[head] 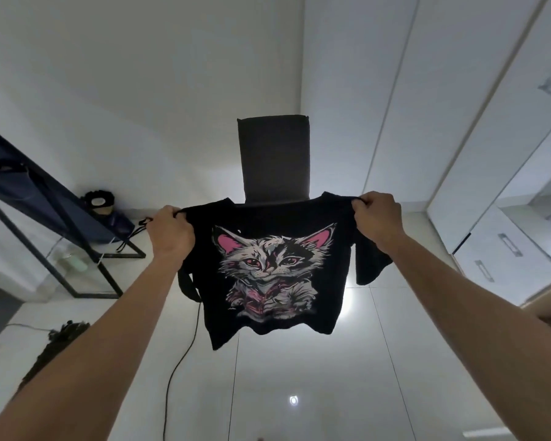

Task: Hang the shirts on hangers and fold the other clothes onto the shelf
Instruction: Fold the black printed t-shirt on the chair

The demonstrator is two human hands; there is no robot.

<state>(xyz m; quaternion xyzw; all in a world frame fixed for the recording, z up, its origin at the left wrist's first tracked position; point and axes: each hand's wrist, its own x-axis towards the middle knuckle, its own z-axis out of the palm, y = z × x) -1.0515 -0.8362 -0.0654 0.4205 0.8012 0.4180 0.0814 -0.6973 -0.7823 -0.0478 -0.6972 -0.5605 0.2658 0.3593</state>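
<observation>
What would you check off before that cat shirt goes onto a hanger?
1. Left hand grips one shoulder of the black cat shirt: ok.
2. Right hand grips the other shoulder: ok.
3. Shirt hangs spread out, print showing: ok.
4. Hem clear of the floor: ok.
5. Hanger within reach: cannot tell, none in view.
6. Neck opening facing up and free: cannot tell, it sits against the dark chair back.

Counted 1 black cat-print shirt (277, 268), 2 hands: left (171, 232), right (379, 221). Also 1 chair (274, 157), 1 metal rack (54, 218), 1 cable (185, 351).
</observation>
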